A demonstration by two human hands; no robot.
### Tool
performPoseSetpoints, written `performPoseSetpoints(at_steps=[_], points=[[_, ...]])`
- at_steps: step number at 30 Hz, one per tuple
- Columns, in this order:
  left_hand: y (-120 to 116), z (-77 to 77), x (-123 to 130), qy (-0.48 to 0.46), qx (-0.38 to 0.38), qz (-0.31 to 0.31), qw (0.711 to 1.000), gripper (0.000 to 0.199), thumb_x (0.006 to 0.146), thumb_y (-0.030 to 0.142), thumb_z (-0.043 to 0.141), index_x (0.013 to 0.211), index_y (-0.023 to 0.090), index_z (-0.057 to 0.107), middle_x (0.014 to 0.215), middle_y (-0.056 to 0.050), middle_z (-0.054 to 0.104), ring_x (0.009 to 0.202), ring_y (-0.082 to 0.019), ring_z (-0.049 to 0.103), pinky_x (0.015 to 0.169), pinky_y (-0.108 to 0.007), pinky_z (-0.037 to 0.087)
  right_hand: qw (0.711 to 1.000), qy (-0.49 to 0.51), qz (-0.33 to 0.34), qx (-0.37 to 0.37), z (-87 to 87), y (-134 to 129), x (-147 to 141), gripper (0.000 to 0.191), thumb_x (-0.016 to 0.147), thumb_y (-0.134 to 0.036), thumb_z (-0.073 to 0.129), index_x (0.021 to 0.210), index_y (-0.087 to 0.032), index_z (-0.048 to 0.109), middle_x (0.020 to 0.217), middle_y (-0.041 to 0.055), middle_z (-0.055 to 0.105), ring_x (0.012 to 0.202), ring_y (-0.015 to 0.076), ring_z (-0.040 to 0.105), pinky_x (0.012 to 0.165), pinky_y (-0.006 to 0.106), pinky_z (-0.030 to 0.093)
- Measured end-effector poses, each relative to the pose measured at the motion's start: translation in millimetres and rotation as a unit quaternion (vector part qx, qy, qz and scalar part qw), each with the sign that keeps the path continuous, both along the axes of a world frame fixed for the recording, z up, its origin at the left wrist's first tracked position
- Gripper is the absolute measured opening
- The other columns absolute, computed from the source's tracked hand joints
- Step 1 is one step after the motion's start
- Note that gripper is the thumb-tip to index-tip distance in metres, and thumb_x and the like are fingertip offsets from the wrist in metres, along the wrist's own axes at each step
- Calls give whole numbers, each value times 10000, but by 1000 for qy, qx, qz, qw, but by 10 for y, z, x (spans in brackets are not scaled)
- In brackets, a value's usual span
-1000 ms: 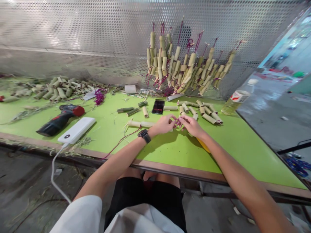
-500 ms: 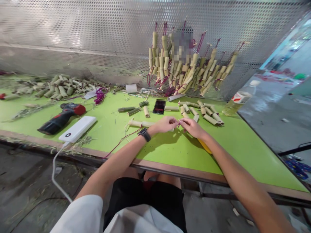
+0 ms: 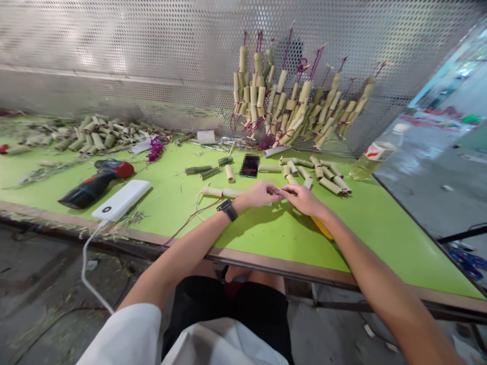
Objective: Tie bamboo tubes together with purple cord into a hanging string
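Note:
My left hand (image 3: 262,194), with a dark watch on the wrist, is closed in a pinch above the green table (image 3: 266,238). Its fingertips meet those of my right hand (image 3: 302,198), which is pinched too. What lies between the fingers is too small to make out. A pale bamboo piece (image 3: 213,191) with a purple string (image 3: 190,222) tied round it lies at my left hand and runs partly under it. A yellow object (image 3: 322,228) shows beneath my right forearm. Short bamboo pieces (image 3: 330,186) lie beyond my right hand.
A drill (image 3: 97,183) and a white power bank (image 3: 122,201) lie at the left, before a bamboo pile (image 3: 95,137). A phone (image 3: 250,166) lies mid-table. Strung bamboo (image 3: 285,111) hangs on the metal mesh. A bottle (image 3: 376,154) stands at the right edge.
The fingertips of my two hands have come together, and the bit of purple string that showed between them is now hidden.

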State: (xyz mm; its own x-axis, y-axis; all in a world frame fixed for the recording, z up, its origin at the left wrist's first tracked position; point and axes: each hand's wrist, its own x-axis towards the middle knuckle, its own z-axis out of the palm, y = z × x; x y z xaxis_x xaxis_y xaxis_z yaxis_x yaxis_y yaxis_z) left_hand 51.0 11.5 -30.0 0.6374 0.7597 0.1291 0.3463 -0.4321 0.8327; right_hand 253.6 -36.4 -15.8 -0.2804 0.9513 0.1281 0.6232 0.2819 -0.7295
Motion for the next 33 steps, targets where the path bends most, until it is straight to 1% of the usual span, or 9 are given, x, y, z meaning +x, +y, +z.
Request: performPoseSetpoints(at_steps=[2,5,9,14,17,20,24,28,33], points=[[-9,19,-5,3,2,0,1000,271,874,375,752,955,129,829,833,-81,795,665,-138,655,598,-245,443,1000,-2,0,-2,-7,7,5,544,927,-718,582,966,-215,785,990,94,778,902,270,695,818,390,510],[-13,33,-9,-2,0,3,1000,251,883,346,753,985,134,840,878,-90,812,703,-149,681,624,-251,467,1000,5,-2,1,-24,18,15,547,931,-715,572,939,-207,776,952,96,768,880,266,682,812,396,505],[5,10,-9,-19,2,6,1000,203,896,309,744,967,149,847,910,-89,820,746,-156,705,676,-259,504,1000,28,-11,-6,-41,27,31,516,906,-710,604,905,-210,732,867,69,722,749,224,644,726,378,496],[33,-22,-16,-24,5,10,1000,171,882,278,744,915,141,841,858,-78,812,716,-151,691,660,-258,501,997,69,-13,-38,-93,65,80,492,876,-700,655,915,-210,687,808,34,662,651,178,597,674,358,495],[45,-25,-19,-27,0,12,1000,168,876,268,745,917,131,834,864,-77,815,725,-147,697,666,-253,507,993,93,-10,-76,-144,98,114,492,849,-699,697,908,-211,679,777,17,625,650,170,587,669,354,512],[55,-24,-14,-21,-2,18,1000,163,873,267,749,903,131,833,864,-76,816,726,-148,701,663,-253,510,987,117,-12,-106,-156,109,124,491,817,-694,740,824,-212,644,720,-1,569,653,160,561,665,341,525],[54,-13,-4,-11,-3,22,1000,147,876,245,743,899,139,842,859,-71,815,723,-144,702,674,-249,522,982,137,-21,-131,-117,91,112,491,793,-685,765,807,-210,639,795,24,600,744,174,591,691,331,553],[36,9,-9,-2,4,9,1000,172,903,255,720,908,144,851,841,-71,811,690,-135,685,655,-243,506,978,149,-5,-149,-109,77,111,459,850,-670,717,865,-215,663,889,52,635,864,203,620,710,323,568],[28,25,-25,-3,22,-14,1000,181,920,248,702,934,141,847,869,-74,816,702,-137,690,653,-238,499,964,181,14,-194,-106,44,107,427,918,-641,668,874,-217,643,876,45,638,799,174,610,713,324,560]])
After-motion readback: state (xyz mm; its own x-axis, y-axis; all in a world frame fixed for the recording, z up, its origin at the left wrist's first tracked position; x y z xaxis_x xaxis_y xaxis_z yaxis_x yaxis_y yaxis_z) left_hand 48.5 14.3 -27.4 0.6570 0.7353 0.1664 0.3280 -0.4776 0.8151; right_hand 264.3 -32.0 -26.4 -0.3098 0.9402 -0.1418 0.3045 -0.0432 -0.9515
